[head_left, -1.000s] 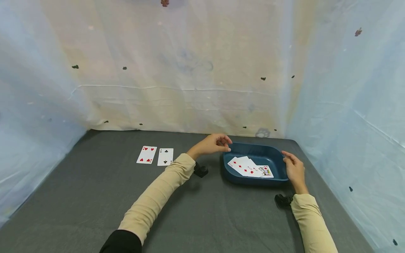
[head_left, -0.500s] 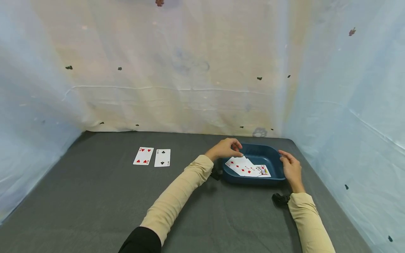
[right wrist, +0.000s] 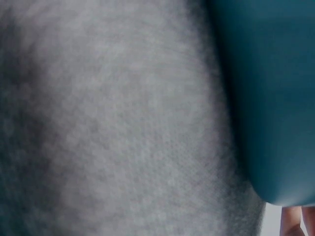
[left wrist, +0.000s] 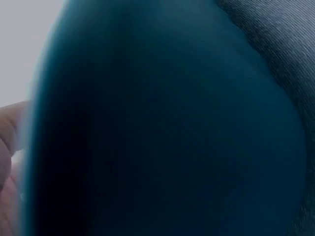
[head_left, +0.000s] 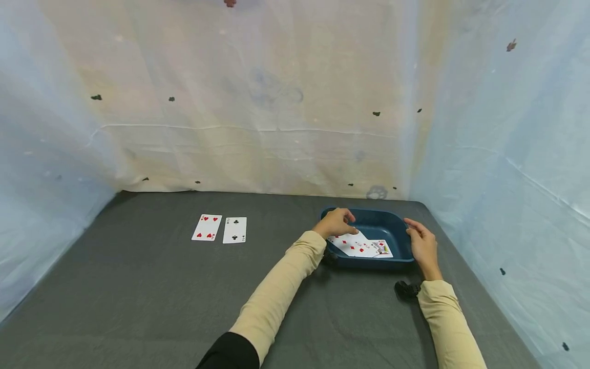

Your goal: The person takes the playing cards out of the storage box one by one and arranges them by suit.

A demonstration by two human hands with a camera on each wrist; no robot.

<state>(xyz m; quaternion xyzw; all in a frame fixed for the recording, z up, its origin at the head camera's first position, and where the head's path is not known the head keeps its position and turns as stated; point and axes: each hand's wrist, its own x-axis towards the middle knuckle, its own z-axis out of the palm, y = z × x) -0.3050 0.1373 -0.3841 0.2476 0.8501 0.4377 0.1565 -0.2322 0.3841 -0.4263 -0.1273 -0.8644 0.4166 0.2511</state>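
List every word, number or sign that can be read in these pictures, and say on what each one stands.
Left table card: four red hearts; its corner index is too small to read.
Right table card: two black clubs; index too small to read.
Cards in the tray: red diamonds on the white faces, and one court card; indices blurred.
Both wrist views: no text.
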